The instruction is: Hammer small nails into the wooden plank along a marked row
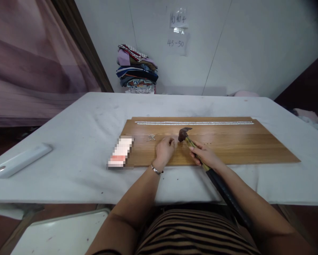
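Note:
My right hand (206,156) is wrapped round the yellow part of a claw hammer (183,135), with the black grip trailing back beneath my forearm. The rusty head is just above the wooden board (244,141), beside my left fingers. My left hand (164,150) rests on the board with thumb and fingertips pinched together; whatever is between them is too small to make out. A small pile of nails (151,137) lies to the left of that hand. A short row of dark dots (207,143) marks the board just beyond my right hand.
Two white marked strips (196,123) run along the board's far edge. A pixelated phone-like object (121,152) overlaps its left end. On the white-covered table (76,141) lies a white long-handled object (23,159). Folded cloths (137,69) are stacked by the wall.

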`<action>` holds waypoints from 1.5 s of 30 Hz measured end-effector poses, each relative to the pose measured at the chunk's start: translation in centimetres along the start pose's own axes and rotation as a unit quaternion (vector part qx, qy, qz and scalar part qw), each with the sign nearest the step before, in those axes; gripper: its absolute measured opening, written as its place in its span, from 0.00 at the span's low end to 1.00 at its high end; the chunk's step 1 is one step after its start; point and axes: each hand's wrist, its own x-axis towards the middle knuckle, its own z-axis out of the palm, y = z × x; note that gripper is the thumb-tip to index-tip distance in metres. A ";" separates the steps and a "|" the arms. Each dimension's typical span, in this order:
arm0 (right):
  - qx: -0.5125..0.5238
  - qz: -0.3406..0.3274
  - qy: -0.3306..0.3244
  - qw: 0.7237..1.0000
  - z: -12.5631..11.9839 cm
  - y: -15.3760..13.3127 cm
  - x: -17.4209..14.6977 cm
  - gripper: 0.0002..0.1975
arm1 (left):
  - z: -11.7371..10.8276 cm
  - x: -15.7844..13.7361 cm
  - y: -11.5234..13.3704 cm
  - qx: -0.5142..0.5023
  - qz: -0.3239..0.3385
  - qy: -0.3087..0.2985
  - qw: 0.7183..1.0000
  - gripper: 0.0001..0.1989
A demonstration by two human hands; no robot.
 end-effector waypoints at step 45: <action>-0.008 -0.004 -0.011 1.000 0.2 0.1 0.2 0.32 | -0.1 -0.1 0.2 0.003 -0.005 -0.001 1.000 0.09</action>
